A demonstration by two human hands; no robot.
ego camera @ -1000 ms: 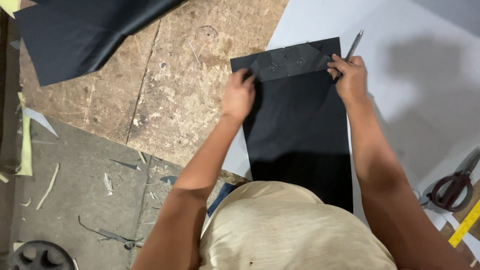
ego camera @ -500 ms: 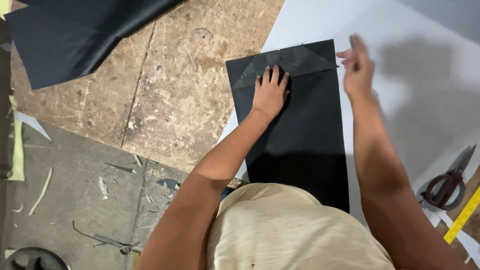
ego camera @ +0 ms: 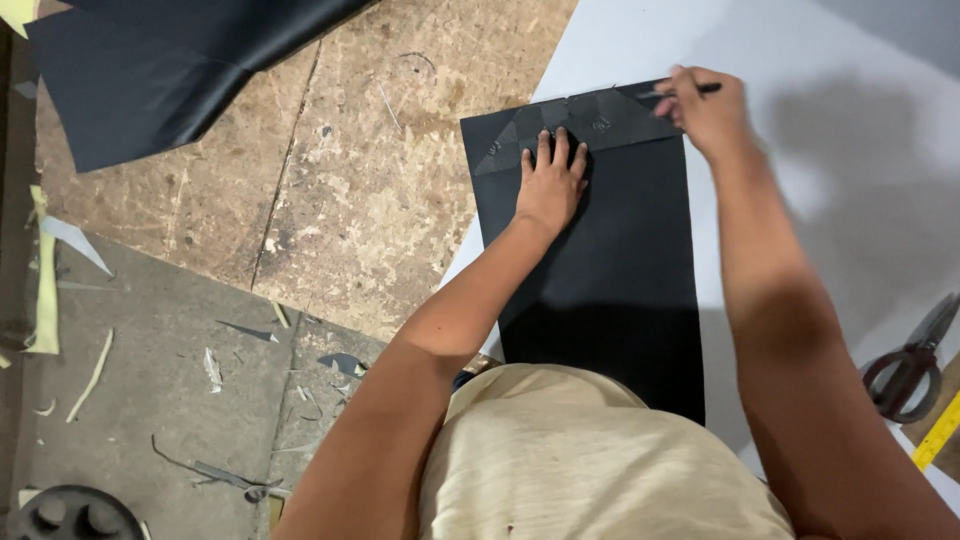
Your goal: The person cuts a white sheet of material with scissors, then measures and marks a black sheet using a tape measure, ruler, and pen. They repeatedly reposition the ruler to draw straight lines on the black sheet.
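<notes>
Hands (ego camera: pixel 548 185) on matte black sheet (ego camera: pixel 610 280)

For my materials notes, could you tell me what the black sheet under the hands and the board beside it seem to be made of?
Black sheet: probably leatherette or coated fabric; matte, flat, cleanly cut edges. Board: looks like particle board; speckled, rough, worn brown surface.

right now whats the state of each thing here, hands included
left hand: flat, fingers spread, pressing on the template
right hand: closed on the pen
pen: held level at the template's right end
template: lying across the sheet's top edge
black sheet: flat on the white board
scissors: lying untouched at right
</notes>
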